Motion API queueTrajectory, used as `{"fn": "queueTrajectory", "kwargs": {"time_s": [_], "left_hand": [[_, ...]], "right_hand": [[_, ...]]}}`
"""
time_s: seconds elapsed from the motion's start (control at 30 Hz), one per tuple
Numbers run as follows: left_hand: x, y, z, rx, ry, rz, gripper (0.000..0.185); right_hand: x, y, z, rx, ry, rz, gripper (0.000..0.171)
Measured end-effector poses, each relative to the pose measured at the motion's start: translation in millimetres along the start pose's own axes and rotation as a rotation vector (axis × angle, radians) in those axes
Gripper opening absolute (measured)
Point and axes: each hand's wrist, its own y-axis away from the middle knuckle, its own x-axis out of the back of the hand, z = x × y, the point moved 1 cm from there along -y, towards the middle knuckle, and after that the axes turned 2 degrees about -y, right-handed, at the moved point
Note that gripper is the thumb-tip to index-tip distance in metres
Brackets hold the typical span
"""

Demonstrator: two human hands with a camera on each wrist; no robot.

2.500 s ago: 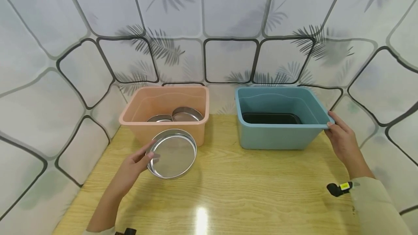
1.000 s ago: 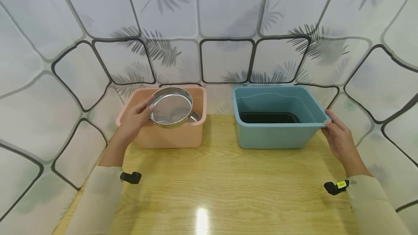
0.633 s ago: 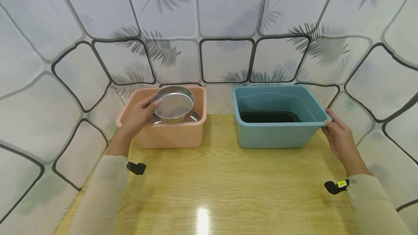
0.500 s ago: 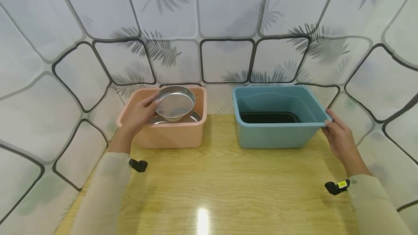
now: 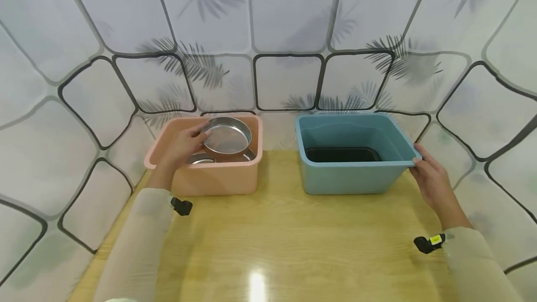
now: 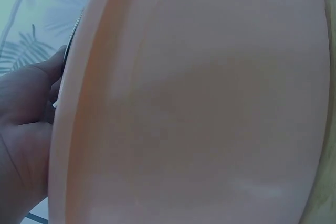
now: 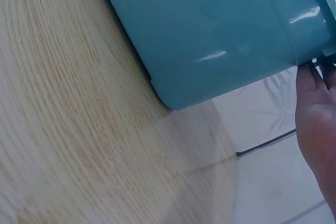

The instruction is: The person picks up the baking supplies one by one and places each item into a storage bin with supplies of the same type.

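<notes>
In the head view my left hand [image 5: 184,147] pinches the left rim of a round metal sieve [image 5: 228,140], tilted slightly within the mouth of the peach plastic bin [image 5: 216,181]. More round metal pieces, one at the left [image 5: 202,158], show beneath it in that bin. The left wrist view is mostly filled by the bin's wall [image 6: 210,98], with the hand [image 6: 26,108] beyond its rim. At the right, my right hand [image 5: 434,188] grips the front right corner of the blue bin [image 5: 348,180]; its fingers tuck under the rim in the right wrist view.
A black item [image 5: 343,154] lies on the floor of the blue bin. Both bins stand side by side at the back of the wooden table [image 5: 285,232], with a gap between them. A patterned curtain [image 5: 289,80] surrounds the back and sides.
My left hand has carried the sieve from in front of the peach bin up over its front rim, then slightly right and down into its mouth. The right hand has kept its hold.
</notes>
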Motion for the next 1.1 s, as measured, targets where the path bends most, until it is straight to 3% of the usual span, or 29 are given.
{"fn": "queueTrajectory", "kwargs": {"time_s": [0.3,0.53,0.6,0.73,0.87,0.97,1.1], "left_hand": [[-6.7,-15.8,-6.6,0.002,-0.091,-0.111,0.058],[-11.0,-31.6,-16.3,-0.068,-0.362,-0.158,0.054],[-12.6,-35.2,-18.3,-0.079,-0.388,-0.177,0.052],[-14.8,-41.3,-20.7,-0.116,-0.412,-0.2,0.032],[-14.9,-42.5,-21.5,-0.203,-0.451,-0.219,0.016],[-16.6,-42.1,-19.4,-0.228,-0.521,-0.219,0.026],[-20.5,-44.4,-18.3,-0.171,-0.618,-0.206,0.045]], "right_hand": [[-1.8,0.5,2.5,0.012,0.012,-0.005,0.062],[-2.2,1.9,4.7,-0.003,0.013,-0.017,0.064],[-1.7,2.5,5.5,-0.005,0.012,-0.016,0.064],[-0.2,4.1,7.2,-0.005,0.021,-0.017,0.063],[-0.5,3.6,8.6,-0.007,0.03,-0.015,0.062],[-1.1,3.2,7.8,-0.004,0.017,-0.005,0.062],[-0.4,3.1,6.6,0.001,-0.015,0.0,0.061]]}}
